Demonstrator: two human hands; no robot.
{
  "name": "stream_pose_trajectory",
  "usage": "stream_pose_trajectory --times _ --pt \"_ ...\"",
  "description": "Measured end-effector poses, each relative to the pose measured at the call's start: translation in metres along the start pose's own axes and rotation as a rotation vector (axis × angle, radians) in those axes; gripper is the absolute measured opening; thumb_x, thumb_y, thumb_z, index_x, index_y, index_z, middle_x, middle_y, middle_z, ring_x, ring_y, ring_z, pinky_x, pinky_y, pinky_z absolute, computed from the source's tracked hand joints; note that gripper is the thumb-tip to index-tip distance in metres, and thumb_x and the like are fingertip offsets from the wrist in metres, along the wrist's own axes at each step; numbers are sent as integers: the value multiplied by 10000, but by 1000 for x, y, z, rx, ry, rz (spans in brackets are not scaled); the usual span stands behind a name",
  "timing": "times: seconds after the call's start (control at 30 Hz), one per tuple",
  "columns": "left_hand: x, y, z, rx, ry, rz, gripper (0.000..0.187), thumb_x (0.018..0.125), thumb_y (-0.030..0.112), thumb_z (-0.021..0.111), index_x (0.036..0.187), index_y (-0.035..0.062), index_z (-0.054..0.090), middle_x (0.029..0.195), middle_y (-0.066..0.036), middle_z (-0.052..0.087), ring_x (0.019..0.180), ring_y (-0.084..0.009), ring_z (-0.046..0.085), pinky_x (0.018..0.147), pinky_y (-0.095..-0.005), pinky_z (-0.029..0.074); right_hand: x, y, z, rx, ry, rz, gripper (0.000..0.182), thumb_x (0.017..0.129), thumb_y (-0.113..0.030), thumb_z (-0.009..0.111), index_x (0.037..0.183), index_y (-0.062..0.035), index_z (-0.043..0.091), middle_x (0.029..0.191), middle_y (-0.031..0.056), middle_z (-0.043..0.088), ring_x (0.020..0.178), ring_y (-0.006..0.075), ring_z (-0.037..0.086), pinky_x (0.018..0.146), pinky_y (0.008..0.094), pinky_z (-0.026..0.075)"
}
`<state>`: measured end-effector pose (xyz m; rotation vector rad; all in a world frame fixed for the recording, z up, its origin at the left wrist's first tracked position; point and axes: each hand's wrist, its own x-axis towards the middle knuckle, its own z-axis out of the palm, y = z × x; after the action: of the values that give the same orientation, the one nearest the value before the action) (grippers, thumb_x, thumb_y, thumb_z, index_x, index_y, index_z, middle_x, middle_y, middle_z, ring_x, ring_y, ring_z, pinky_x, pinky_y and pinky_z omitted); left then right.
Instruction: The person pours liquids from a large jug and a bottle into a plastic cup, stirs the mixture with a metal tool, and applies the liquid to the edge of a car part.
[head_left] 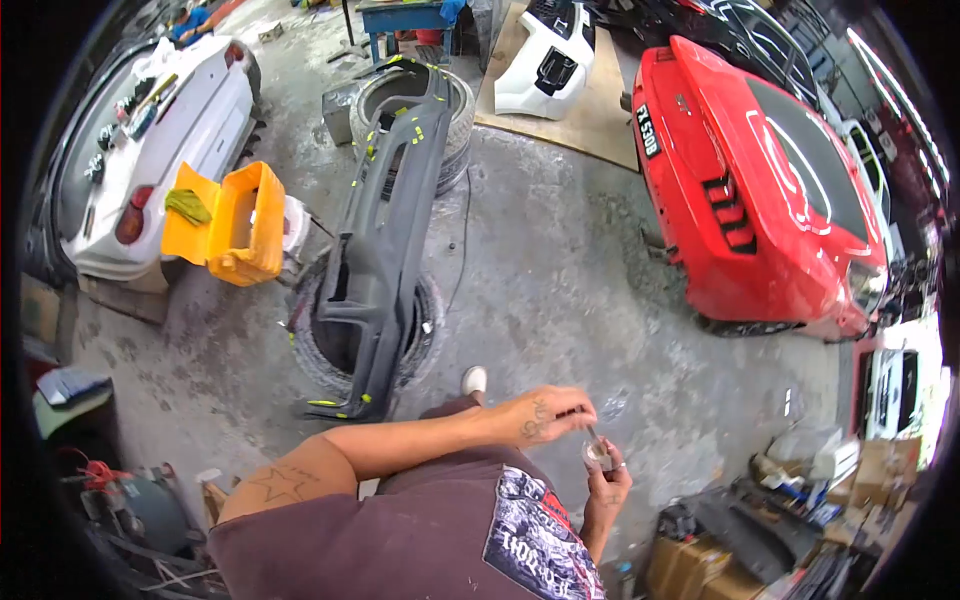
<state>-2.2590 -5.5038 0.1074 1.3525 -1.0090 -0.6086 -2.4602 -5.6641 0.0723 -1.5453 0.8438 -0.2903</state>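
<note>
My left hand (545,412) reaches across my body and pinches a thin stick (592,436) whose tip dips into a small round cup (598,455). My right hand (610,485), with a ring on one finger, holds that cup from below. Both hands meet in front of my chest, above the concrete floor (560,270). A grey car bumper (385,230) dotted with yellow tape bits lies across two tyres (425,335), a step ahead and to the left of my hands.
A red car (760,190) stands at the right, a white car (170,140) at the left with an open yellow case (240,225) beside it. A white bumper (545,55) lies on cardboard at the back. Boxes and clutter (800,510) fill the lower right; tools sit at the lower left.
</note>
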Motion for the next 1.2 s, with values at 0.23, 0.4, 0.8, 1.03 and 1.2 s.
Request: stream_pose_trajectory --times 0.23,0.4,0.8,1.03,1.2 --pt "111 -24 -69 141 228 86 174 980 171 629 1045 12 655 947 -148 659 880 -321 634 773 -408 498 163 -82 18 -241 -169 -125 437 817 44 715 1245 -40 678 1003 32 718 746 50 583 627 203 453" --pt "166 -39 -113 131 342 -29 174 985 176 621 1034 14 661 953 -145 663 911 -317 640 767 -391 507 278 -92 48 -157 -309 -113 427 811 16 757 1229 -46 695 881 -17 679 619 9 451 527 198 351" --pt "302 -66 -175 365 875 -284 182 1001 152 599 1070 18 700 954 -116 716 846 -232 688 724 -343 521 548 -194 115 -369 -930 -255 407 788 -5 775 1185 -70 716 896 -74 616 593 4 355 516 204 295" --pt "341 -86 -225 321 1083 -284 160 988 121 617 1065 7 699 966 -114 703 814 -182 688 690 -304 537 629 -236 197 -364 -1074 -276 414 778 -48 821 1179 -74 722 892 -79 625 594 6 353 518 197 293" --pt "355 -107 -284 438 1266 -251 133 965 110 643 1044 14 691 884 -109 667 728 -231 611 629 -327 481 672 -231 266 -272 -1143 -203 385 806 -35 809 1178 -62 713 1053 -37 696 633 -2 404 540 184 332"
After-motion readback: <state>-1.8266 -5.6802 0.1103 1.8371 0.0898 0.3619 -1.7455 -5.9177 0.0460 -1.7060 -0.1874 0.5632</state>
